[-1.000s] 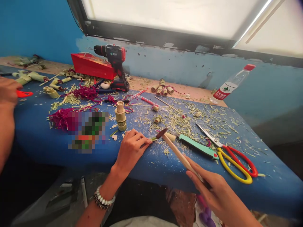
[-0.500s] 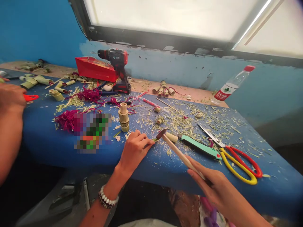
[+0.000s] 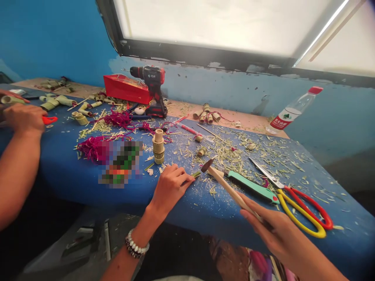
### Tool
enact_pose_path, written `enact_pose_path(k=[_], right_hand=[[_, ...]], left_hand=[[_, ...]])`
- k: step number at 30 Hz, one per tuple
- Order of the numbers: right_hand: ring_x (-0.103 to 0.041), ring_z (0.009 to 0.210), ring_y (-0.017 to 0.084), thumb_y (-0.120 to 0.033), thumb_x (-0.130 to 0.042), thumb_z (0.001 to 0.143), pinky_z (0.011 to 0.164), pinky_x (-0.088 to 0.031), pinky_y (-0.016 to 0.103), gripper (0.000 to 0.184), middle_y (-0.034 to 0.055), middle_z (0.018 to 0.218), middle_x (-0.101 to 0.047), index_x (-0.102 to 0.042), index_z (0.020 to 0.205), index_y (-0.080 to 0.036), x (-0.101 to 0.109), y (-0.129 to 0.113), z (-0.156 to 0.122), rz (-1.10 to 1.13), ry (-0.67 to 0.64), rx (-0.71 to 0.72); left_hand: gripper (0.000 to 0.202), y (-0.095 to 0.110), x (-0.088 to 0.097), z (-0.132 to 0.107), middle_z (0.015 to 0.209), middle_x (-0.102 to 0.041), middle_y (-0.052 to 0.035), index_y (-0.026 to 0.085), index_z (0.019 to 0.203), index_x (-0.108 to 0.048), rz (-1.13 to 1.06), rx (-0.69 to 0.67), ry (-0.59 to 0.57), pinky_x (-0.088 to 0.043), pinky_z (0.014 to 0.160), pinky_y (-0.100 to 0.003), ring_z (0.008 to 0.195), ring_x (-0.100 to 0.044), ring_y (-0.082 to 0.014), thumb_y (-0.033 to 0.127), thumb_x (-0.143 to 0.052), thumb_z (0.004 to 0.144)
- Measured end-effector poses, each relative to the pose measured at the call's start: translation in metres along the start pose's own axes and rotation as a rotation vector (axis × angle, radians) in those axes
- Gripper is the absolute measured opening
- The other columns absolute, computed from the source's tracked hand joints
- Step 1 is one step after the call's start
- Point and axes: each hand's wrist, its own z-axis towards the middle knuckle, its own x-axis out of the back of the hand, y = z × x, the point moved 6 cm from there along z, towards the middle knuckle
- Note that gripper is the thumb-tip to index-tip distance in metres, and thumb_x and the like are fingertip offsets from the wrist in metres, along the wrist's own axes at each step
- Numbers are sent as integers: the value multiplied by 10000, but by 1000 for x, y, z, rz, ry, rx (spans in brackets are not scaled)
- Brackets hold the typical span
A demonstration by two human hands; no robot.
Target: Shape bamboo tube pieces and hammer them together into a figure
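Your left hand point(image 3: 171, 189) rests at the edge of the blue worktop point(image 3: 67, 175). Its fingers point(image 3: 183, 174) are pressed close together and pinch a thin green strip point(image 3: 197, 174), and the tip of the strip pokes out past them. Your right hand point(image 3: 272, 234) holds a small hammer point(image 3: 231, 193) with a long wooden handle. Those fingers point(image 3: 247, 212) are closed around the end of the handle. The dark hammer head is just beside the green strip, but you cannot tell if they touch.

A stack of bamboo rings point(image 3: 158, 146) stands upright behind your left hand. To the right of the hammer lie a tool with a green handle point(image 3: 252, 186) and scissors point(image 3: 304, 217) with red and yellow handles. Little bamboo shavings point(image 3: 228, 150) are spread all over the worktop. Farther back sit a red and black drill point(image 3: 152, 88), a red box point(image 3: 123, 89) and a plastic water bottle point(image 3: 294, 113). Far to the left, another person's hand point(image 3: 25, 119) is just beside a small red thing point(image 3: 49, 120).
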Motion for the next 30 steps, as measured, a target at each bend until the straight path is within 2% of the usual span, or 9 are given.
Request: enact_pose_path(k=[2, 4, 7, 9, 13, 18, 21, 27, 30], right_hand=[[-723, 801, 266, -456, -506, 960, 703, -587, 307, 461, 59, 946, -750, -621, 1336, -217, 7, -1, 0, -18, 49, -29], [-718, 823, 281, -476, -501, 957, 691, -580, 307, 475, 60, 878, -741, -622, 1336, -218, 10, -4, 0, -16, 79, -35], [-672, 621, 239, -477, -453, 980, 616, -555, 300, 476, 22, 637, -644, -615, 1343, -214, -3, -7, 3, 17, -54, -12], [-598, 512, 205, -482, -433, 989, 520, -504, 275, 490, 8, 581, -580, -602, 1354, -202, -11, -6, 4, 23, -105, -8], [-553, 522, 190, -493, -430, 989, 450, -419, 242, 527, 27, 620, -579, -569, 1384, -173, -11, 1, 3, 24, -15, -42], [-517, 521, 167, -486, -424, 994, 482, -421, 241, 517, 4, 606, -552, -594, 1356, -158, -15, 7, -3, 40, -97, -48], [-496, 521, 154, -495, -445, 985, 470, -399, 229, 521, -4, 604, -538, -595, 1354, -159, -10, 11, -5, 39, -48, -69], [-533, 520, 154, -463, -414, 1006, 479, -415, 241, 505, -5, 619, -592, -565, 1378, -157, -15, 15, -6, 60, -151, -86], [-609, 547, 175, -456, -404, 1011, 508, -455, 256, 501, 9, 677, -669, -536, 1405, -176, -5, 9, 6, -28, -82, -57]], left_hand=[[171, -1, -1, 0, 752, -670, 5, 211, 772, -700, -1, 6, -13, -416, 763, -329, 767, -530, -165, 268, -631, 917], [179, -2, -1, 0, 762, -677, 5, 215, 772, -702, -3, 16, -24, -414, 773, -337, 776, -534, -167, 279, -626, 921], [187, -1, 1, -1, 787, -692, -5, 223, 796, -716, 13, 27, -23, -409, 792, -356, 799, -544, -176, 299, -611, 930], [192, 1, 2, -3, 823, -706, -16, 228, 840, -727, 23, 26, -6, -406, 819, -378, 827, -557, -188, 335, -599, 935], [219, 6, 5, -6, 873, -721, -26, 224, 911, -725, 42, 6, 15, -407, 834, -406, 846, -567, -206, 398, -593, 923], [223, 9, 4, -6, 847, -721, -19, 219, 858, -718, 80, -5, 4, -395, 819, -406, 833, -568, -206, 364, -567, 935], [202, 8, 4, -6, 838, -722, -10, 229, 846, -720, 97, -7, 11, -388, 825, -404, 828, -569, -203, 344, -578, 932], [159, 4, 3, 1, 820, -708, -14, 214, 804, -681, 117, 38, -40, -390, 804, -389, 835, -581, -203, 305, -616, 917], [162, 2, 1, 10, 845, -716, -8, 211, 837, -669, 119, 86, -87, -394, 787, -390, 856, -583, -224, 367, -714, 842]])
